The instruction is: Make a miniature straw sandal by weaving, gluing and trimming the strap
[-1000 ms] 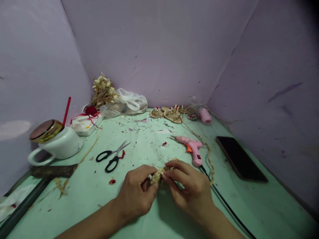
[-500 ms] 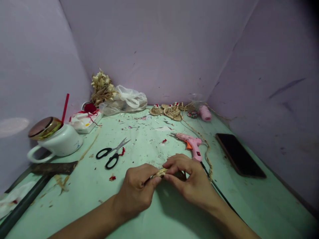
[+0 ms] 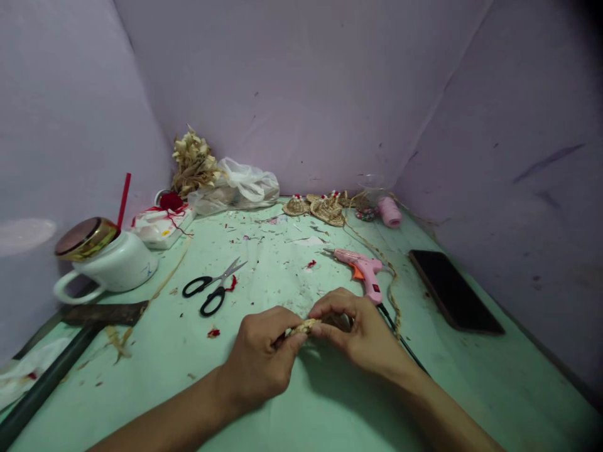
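Both of my hands meet low over the green table (image 3: 330,414), pinching one small braided straw piece (image 3: 304,326) between them. My left hand (image 3: 261,358) grips its left end with curled fingers. My right hand (image 3: 360,333) holds the right end between thumb and fingertips, and most of the piece is hidden under that hand. A straw cord (image 3: 391,282) runs from the right hand toward the back of the table. The pink glue gun (image 3: 362,271) lies just beyond my right hand, its black cable (image 3: 400,342) passing close beside that wrist.
Black scissors (image 3: 211,290) lie left of centre. A white mug with a gold lid (image 3: 106,257) and a hammer (image 3: 70,342) sit at the left. A dark phone (image 3: 455,290) lies at the right. Finished straw pieces (image 3: 325,208), a pink spool (image 3: 390,212) and a plastic bag (image 3: 240,188) line the back wall.
The straw piece has been turned edge-on between my fingers, and less of it shows now. Both hands have shifted slightly away from me. The view has tipped a little downward.
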Tool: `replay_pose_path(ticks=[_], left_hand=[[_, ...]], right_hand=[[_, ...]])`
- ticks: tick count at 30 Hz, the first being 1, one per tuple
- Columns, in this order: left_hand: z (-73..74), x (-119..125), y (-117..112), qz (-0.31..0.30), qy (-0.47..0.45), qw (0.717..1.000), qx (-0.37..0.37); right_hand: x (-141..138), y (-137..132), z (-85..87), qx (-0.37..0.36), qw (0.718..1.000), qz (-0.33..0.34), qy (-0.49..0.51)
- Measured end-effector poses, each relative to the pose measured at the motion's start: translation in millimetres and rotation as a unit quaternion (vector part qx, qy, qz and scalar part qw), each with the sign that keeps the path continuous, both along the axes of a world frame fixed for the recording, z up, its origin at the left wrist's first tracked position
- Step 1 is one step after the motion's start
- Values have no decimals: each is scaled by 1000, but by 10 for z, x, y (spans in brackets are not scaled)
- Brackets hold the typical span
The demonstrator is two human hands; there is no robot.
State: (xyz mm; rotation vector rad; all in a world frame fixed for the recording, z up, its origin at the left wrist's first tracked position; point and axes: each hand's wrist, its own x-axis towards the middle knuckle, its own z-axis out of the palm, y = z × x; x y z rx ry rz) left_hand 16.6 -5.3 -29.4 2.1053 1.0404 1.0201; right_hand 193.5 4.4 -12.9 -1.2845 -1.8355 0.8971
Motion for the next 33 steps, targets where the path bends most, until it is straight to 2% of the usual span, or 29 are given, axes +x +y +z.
replay_pose_path(ticks=[4,7,12,16,18,21,24,29,33], left_hand=[[20,27,19,30,14,998,-44],[68,40,52,48,9,996,-70],[140,50,61,55,12,996,-72],[149,57,40,51,6,999,-7],[152,61,54,55,3,998,-7],[154,63,104,93,2,986,-137],[139,52,151,102,-51,954,-277],[116,24,174,77,-148,920,-354],[134,19,184,62,-148,908,-386]], right_hand=[[-16,-15,22,-6,1000,-11,-17],[-40,-38,45,-42,999,-20,-28],[-98,-98,67,-95,995,-20,22],[-130,-130,20,-53,997,-52,12],[-130,-122,-16,-29,998,-55,-2],[-108,-77,-65,-15,999,-42,-20],[-69,-32,-79,47,997,-45,-53],[-33,-42,-47,222,963,-38,-146],[-35,-61,-45,258,951,-9,-167]])
